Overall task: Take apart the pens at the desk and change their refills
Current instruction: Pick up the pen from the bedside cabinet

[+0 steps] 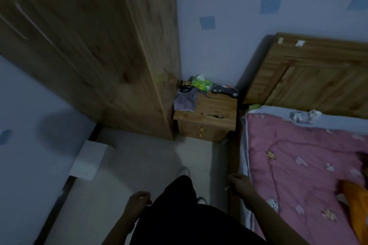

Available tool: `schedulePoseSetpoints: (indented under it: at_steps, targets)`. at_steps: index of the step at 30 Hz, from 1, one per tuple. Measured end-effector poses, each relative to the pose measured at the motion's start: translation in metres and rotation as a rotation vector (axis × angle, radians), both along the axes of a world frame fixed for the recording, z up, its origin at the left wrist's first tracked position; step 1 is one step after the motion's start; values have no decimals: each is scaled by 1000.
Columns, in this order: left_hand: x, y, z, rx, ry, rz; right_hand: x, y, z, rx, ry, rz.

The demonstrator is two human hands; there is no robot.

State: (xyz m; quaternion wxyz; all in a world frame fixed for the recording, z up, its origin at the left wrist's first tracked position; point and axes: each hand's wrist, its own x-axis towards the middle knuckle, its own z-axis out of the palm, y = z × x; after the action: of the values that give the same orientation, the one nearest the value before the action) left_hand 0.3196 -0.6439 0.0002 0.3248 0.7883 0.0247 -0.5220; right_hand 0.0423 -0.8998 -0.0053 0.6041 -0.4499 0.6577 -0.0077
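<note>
Pens look untouched so far, as best I can judge. Only one thin dark thing that may be a pen [212, 115] shows, lying on the small wooden table [217, 105], far ahead of both hands. No desk is in sight. So all the work seems left to do: reaching a pen, pulling it apart, and putting in a new refill.

The left hand [137, 204] hangs low beside the dark trousers [179, 195], with its fingers curled in loosely. The right hand [242, 184] hangs near the edge of the pink bed cover [298, 165], fingers curled too. Something tiny and pale peeks out by each hand, but it is too blurry to tell if they pinch anything. Neither hand touches the pen.
</note>
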Motion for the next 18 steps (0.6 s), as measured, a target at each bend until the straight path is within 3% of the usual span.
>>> schedulePoseSetpoints:
  at_steps: [6,18]
  targets:
    - [46,-87,-9,22,20,-26,27,-61,-18,49,41,-2]
    - [115,-322,8,-3,-5,-327,77,-181,-26,4,154,-43]
